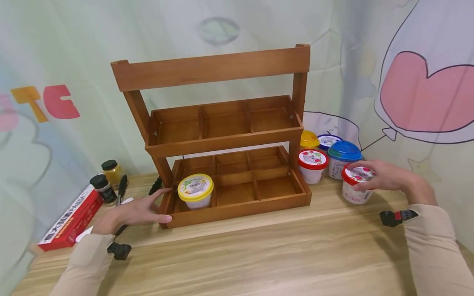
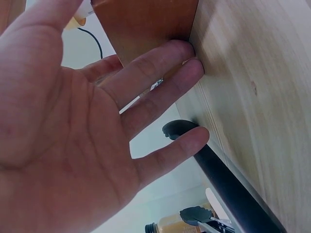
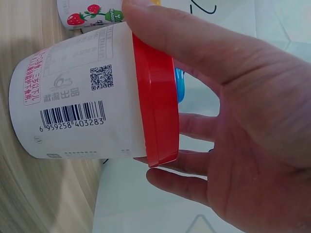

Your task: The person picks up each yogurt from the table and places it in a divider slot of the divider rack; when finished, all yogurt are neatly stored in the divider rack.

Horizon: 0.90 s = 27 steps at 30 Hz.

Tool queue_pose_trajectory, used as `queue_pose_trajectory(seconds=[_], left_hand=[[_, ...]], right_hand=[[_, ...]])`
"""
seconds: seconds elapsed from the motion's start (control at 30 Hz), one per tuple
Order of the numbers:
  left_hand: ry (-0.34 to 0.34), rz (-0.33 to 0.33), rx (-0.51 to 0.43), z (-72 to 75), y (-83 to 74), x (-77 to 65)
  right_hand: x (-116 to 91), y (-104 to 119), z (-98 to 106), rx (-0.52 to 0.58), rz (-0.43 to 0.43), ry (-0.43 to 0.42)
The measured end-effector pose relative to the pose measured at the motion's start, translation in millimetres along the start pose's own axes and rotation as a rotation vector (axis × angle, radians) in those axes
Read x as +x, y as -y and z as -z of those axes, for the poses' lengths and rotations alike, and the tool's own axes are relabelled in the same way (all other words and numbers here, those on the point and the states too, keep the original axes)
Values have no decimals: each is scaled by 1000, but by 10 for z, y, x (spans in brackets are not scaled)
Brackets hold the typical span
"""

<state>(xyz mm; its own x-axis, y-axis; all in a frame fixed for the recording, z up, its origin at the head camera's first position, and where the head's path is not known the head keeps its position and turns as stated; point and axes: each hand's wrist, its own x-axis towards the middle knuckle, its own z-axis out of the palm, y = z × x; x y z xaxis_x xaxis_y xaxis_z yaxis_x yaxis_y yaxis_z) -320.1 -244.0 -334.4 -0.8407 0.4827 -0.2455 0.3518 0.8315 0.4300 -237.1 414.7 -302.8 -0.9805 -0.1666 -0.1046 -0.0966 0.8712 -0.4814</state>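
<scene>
Sleeves first: your right sleeve and left sleeve sit nearest the camera. Right hand has a red-lidded tub pinched at its lid, thumb one side, fingers the other; tub is right of the rack, near the other tubs. Can't tell if its base is off the table. Left hand is spread, fingers fairly straight, touching the rack's left end, gripping nothing.

Step in hand looks like securing that tub. Lid could pop if you squeeze only there; get fingertips under the rim onto the cup wall, press evenly, hold it upright. Light left-hand brace should stop the rack sliding.

Containers: yellow-lidded tub stands in the lower tier's front-left compartment. Right of the rack: second red-lidded tub, yellow-domed tub, blue-rimmed tub, blue-domed tub. All lidded, contents hidden. Left side: amber jar, amber showing through; dark jar; PASTA box, contents not visible.
</scene>
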Motion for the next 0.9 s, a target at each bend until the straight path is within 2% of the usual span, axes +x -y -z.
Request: queue_pose_trajectory(seconds=[0.43, 0.73, 0.9], left_hand=[[0, -25, -31, -13, 9, 15], [3, -20, -21, -32, -4, 23], [0, -12, -13, -16, 9, 14]], right_hand=[[-57, 125, 20, 49, 60, 1], [-79, 239, 24, 11, 96, -22], [-39, 335, 25, 6, 81, -37]])
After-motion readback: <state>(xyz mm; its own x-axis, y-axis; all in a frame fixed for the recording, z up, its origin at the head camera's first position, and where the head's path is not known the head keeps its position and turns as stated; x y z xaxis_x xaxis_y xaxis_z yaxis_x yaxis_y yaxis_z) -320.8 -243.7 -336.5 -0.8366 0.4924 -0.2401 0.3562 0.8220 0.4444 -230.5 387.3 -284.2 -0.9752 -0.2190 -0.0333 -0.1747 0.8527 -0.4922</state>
